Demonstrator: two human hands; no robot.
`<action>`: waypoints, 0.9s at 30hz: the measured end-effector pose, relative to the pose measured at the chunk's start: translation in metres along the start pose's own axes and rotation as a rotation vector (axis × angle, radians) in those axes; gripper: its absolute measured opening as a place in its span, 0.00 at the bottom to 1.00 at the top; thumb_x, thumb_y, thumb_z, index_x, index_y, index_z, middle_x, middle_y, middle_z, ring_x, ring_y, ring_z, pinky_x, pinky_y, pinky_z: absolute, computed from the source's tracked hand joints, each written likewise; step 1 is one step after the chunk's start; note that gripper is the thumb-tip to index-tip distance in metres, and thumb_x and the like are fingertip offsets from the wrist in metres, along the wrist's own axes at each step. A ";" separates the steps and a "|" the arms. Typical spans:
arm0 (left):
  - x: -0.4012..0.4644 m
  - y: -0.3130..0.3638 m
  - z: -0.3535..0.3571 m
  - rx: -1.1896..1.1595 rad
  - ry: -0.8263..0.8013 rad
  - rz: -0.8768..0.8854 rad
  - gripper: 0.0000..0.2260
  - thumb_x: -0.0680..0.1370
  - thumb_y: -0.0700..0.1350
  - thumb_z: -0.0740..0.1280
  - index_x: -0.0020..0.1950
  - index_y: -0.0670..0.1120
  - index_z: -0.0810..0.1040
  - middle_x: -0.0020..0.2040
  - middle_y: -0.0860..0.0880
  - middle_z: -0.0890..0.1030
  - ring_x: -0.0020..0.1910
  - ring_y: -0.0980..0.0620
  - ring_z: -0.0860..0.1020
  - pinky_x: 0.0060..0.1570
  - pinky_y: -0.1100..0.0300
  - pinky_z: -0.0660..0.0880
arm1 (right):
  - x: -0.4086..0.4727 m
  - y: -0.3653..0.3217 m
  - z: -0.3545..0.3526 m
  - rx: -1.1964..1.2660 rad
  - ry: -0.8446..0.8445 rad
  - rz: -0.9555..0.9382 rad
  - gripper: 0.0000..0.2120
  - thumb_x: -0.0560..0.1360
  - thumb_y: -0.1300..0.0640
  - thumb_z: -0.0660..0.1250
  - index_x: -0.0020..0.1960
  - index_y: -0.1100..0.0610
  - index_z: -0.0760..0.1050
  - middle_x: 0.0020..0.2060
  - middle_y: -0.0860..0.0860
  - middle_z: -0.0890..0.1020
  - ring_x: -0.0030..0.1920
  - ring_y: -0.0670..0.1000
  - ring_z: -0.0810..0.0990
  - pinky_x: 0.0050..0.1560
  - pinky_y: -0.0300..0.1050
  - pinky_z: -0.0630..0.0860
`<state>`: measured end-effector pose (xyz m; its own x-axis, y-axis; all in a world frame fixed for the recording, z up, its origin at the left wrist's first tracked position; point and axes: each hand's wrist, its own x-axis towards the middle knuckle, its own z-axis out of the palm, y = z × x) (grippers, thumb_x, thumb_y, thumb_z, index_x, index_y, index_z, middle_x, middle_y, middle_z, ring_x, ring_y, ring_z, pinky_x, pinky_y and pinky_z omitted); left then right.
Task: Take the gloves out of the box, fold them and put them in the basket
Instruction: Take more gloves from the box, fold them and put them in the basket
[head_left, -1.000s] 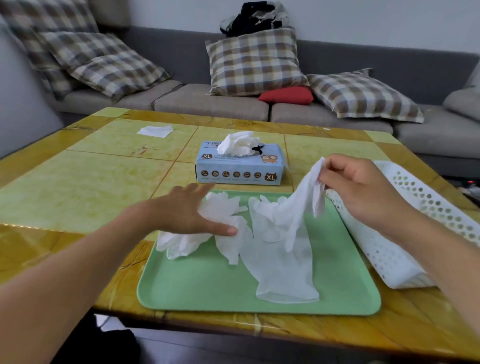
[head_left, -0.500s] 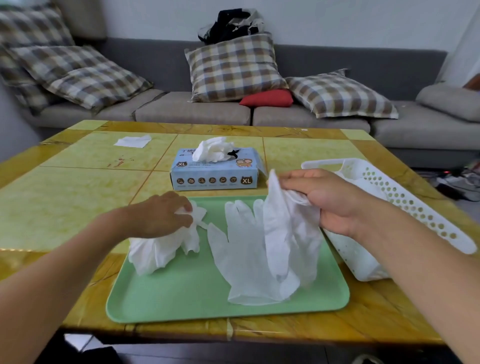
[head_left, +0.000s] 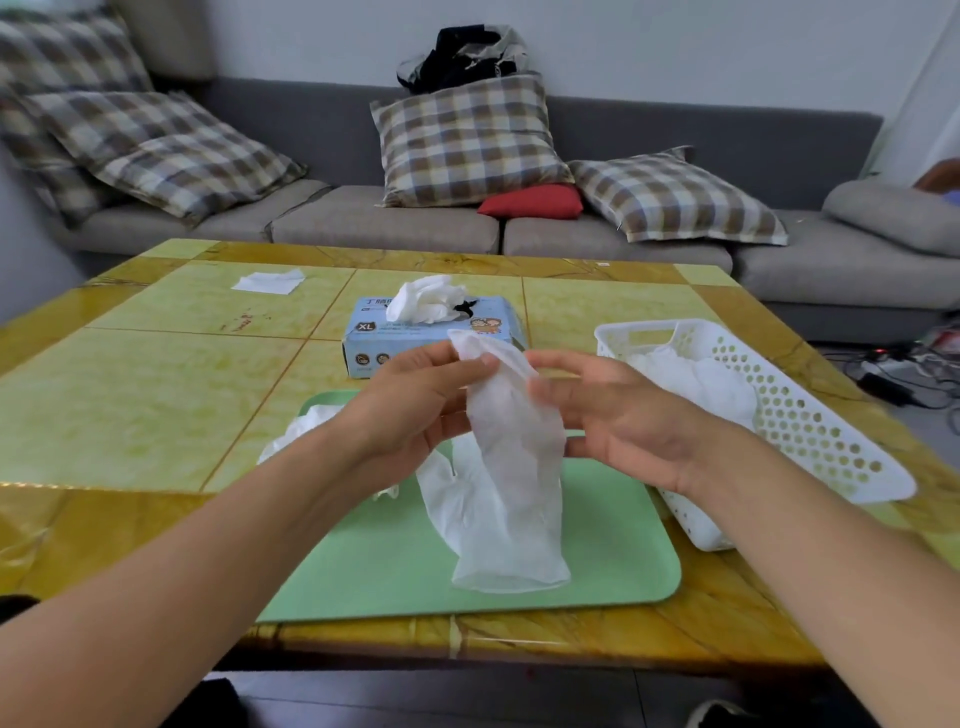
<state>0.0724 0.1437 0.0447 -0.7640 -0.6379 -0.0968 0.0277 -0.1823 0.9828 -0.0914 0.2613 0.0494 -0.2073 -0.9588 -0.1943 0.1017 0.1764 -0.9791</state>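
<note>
Tray (head_left: 613, 571): green, nearest on the tabletop (head_left: 130, 395); the cuff of a flat glove (head_left: 511, 566) lies on it at 6 o'clock, not yet folded.
Held glove (head_left: 514, 410): lifted above the tray between both hands, hanging down in front of the flat one.
Left hand (head_left: 415, 410): its grip pinches the top of the held glove.
Right hand (head_left: 618, 415): fingers nearly straight against the glove's right side; I cannot tell if it grips it.
Loose pile (head_left: 306, 428): crumpled gloves at 9 o'clock on the tray edge, partly hidden by the left arm, still to fold.
Basket (head_left: 810, 415): at 3 o'clock, already some white gloves inside.
Box (head_left: 374, 343): at 12 o'clock, more gloves stick out on top.
Progress: I judge it is somewhere in the middle; gloves remain on the tray and in the box.
Change: half a second ago the left hand lay on the loose pile and the right alone held this glove; now both meet on it, higher.
</note>
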 end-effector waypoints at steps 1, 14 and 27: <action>0.002 0.002 -0.001 -0.022 -0.012 0.005 0.12 0.81 0.38 0.65 0.63 0.38 0.80 0.57 0.40 0.84 0.55 0.43 0.83 0.56 0.53 0.81 | -0.001 0.003 0.001 -0.059 0.030 -0.015 0.29 0.66 0.54 0.80 0.65 0.55 0.77 0.54 0.54 0.86 0.54 0.55 0.85 0.55 0.52 0.80; 0.001 0.020 -0.028 0.008 -0.246 0.007 0.25 0.79 0.62 0.55 0.62 0.49 0.82 0.57 0.46 0.83 0.52 0.45 0.81 0.50 0.52 0.78 | -0.001 -0.011 0.010 0.215 0.131 -0.127 0.08 0.77 0.60 0.68 0.53 0.61 0.83 0.47 0.56 0.84 0.44 0.55 0.82 0.45 0.49 0.80; 0.006 0.013 -0.031 0.197 -0.186 -0.296 0.11 0.75 0.43 0.69 0.55 0.41 0.83 0.47 0.45 0.83 0.39 0.47 0.79 0.37 0.59 0.77 | 0.012 0.000 -0.001 0.087 0.140 0.165 0.18 0.74 0.59 0.71 0.62 0.64 0.80 0.60 0.63 0.82 0.56 0.60 0.80 0.59 0.54 0.76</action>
<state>0.0883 0.1147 0.0519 -0.8247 -0.4298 -0.3677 -0.3212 -0.1792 0.9299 -0.0946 0.2497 0.0468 -0.3131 -0.8774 -0.3636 0.2280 0.3022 -0.9256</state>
